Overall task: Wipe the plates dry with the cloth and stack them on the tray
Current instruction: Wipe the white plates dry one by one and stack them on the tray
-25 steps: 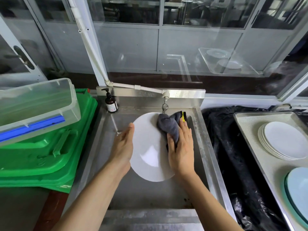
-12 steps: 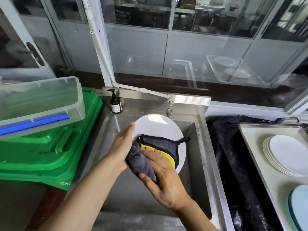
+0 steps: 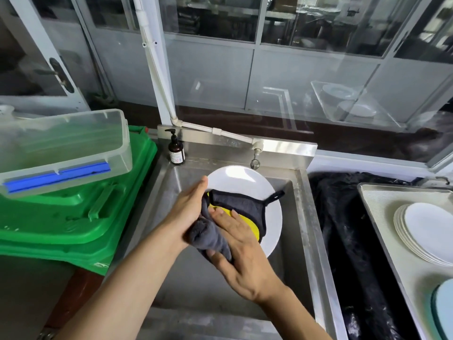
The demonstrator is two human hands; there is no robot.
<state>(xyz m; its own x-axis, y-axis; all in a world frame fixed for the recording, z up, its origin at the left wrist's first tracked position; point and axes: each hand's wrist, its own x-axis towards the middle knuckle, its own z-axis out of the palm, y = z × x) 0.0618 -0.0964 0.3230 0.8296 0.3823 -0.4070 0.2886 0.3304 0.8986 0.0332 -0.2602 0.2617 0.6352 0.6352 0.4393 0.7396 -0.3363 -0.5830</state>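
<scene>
Left hand: the left hand [image 3: 190, 209] is up against the left rim of the white plate [image 3: 247, 185], fingers straight and together with the tips at the rim's upper left. Looks like it's propping the plate from the edge, not curled round anything I can see.

Right hand: the right hand [image 3: 241, 251] lies flat on the cloth [image 3: 235, 217], fingers stretched out and pressing it onto the plate face. The thumb side has the bunched grey end of the cloth tucked under it, so it's kind of pinned there.

Cloth: dark grey with a yellow patch showing just past the right fingertips, plus a little hang loop sticking out toward the plate's right edge. The wadded part sits between the two hands.

Plate: tilted up over the steel sink [image 3: 304, 217], the top half bare beyond the fingers, the lower left covered by cloth and hands.

Tray: the tray [image 3: 382, 217] sits well off to the right of the right hand, with a stack of white plates [image 3: 426, 231] on it. A pale blue plate [image 3: 445, 307] peeks in at the tray's near corner.

Other stuff: soap pump bottle [image 3: 176, 150] at the sink's back corner beyond the left fingertips, tap [image 3: 256, 158] just above the plate, green bins [image 3: 81, 217] with a clear tub [image 3: 63, 148] on top out left, black plastic sheet [image 3: 343, 229] between sink and tray.
</scene>
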